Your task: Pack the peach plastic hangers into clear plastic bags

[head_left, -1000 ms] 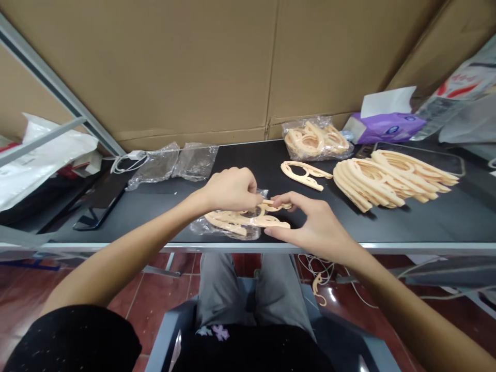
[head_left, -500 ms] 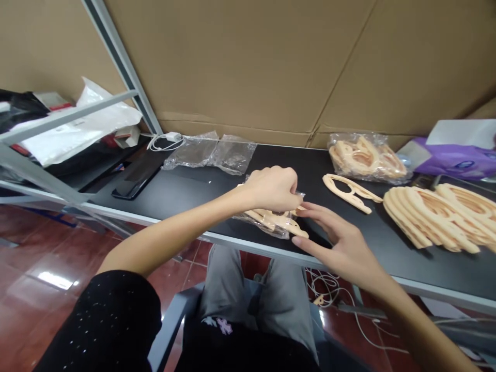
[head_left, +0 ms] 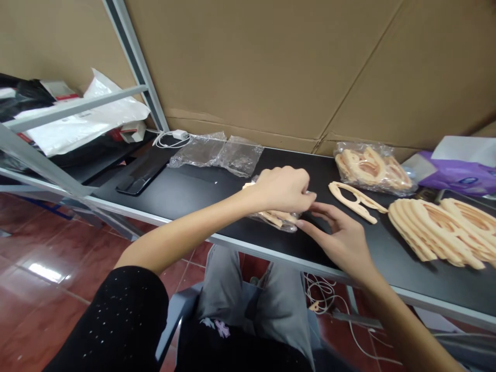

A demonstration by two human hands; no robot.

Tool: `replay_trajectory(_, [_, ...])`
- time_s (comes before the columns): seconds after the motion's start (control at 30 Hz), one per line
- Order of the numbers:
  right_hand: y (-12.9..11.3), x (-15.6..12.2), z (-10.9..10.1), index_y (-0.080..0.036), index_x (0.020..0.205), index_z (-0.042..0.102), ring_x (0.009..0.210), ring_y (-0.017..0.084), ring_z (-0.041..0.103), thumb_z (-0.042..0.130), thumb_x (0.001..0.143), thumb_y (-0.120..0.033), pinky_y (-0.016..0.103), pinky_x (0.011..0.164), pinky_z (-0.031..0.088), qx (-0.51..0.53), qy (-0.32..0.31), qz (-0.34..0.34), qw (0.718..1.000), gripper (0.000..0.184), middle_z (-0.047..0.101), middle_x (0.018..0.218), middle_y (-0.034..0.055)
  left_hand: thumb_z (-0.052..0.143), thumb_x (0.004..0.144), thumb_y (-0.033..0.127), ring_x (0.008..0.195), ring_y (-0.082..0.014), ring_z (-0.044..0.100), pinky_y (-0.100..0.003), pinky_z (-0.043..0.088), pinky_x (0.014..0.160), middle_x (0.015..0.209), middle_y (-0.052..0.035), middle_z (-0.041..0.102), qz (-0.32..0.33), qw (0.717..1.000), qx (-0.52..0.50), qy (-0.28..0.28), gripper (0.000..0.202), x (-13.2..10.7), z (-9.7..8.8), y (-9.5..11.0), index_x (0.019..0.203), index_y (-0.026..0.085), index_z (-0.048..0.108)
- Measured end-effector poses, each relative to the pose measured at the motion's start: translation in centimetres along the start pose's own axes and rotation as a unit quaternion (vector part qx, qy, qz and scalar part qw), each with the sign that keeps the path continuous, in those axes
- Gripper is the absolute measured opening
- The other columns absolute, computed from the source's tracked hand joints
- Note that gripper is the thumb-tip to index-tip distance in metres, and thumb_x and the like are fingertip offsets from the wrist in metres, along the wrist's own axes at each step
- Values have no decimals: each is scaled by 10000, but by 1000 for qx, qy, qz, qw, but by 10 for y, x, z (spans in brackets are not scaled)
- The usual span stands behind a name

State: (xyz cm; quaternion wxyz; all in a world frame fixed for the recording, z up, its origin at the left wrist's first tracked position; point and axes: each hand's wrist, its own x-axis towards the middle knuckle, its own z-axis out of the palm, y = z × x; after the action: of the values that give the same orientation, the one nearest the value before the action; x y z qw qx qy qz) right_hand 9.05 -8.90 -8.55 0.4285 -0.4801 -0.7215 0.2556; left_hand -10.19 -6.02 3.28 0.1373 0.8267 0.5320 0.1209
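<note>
A clear plastic bag (head_left: 289,227) with beige folding hangers (head_left: 270,218) in it lies near the table's front edge. Above its right end, my left hand (head_left: 284,187) is closed with the fingers curled, pinching the bag's edge; the hand and forearm cover much of the bag. My right hand (head_left: 341,237) meets the same end from the right, thumb at the lower corner and fingertips close to my left thumb. A single beige hanger (head_left: 354,201) lies to the right of my hands. Beyond it are stacked hangers (head_left: 437,230).
A filled bag of hangers (head_left: 374,170) stands by the cardboard wall, with a purple tissue pack (head_left: 457,173) to its right. Flat clear bags (head_left: 217,152), a white cable (head_left: 168,139) and a black phone (head_left: 141,173) lie to the left. A metal frame post (head_left: 135,62) rises there.
The hanger end that stuck out of the bag now sits further in. My right hand has closed in on the bag's end, nearer my left hand. The view has shifted slightly.
</note>
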Motion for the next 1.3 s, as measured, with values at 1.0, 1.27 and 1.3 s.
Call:
replay_trajectory(1.0, [-26, 10, 5, -320, 1436, 594, 1592, 379, 197, 360, 1062, -517, 743, 1197, 186, -282, -245, -176, 911, 484, 391, 1667, 31, 363, 1064, 455, 1346, -291, 562, -459, 399, 1158, 1496, -136, 591, 13, 996, -35, 85, 538, -46, 51, -124, 1481, 142, 494])
replay_trajectory(1.27, [-8, 9, 11, -218, 1279, 654, 1370, 342, 535, 560, 978, -543, 596, 1127, 429, -191, -84, -166, 964, 452, 657, 1368, 146, 519, 992, 468, 1521, -338, 368, -520, 370, 1225, 1615, -168, 380, 12, 988, -93, 124, 617, -48, 59, -130, 1546, 213, 422])
replay_trajectory(1.3, [-8, 10, 10, -210, 1208, 670, 1301, 332, 579, 610, 947, -548, 567, 1101, 463, -176, -49, -162, 970, 431, 665, 1307, 154, 520, 993, 454, 1513, -346, 380, -529, 373, 1223, 1613, -162, 378, 12, 988, -91, 122, 572, -48, 60, -131, 1515, 226, 473])
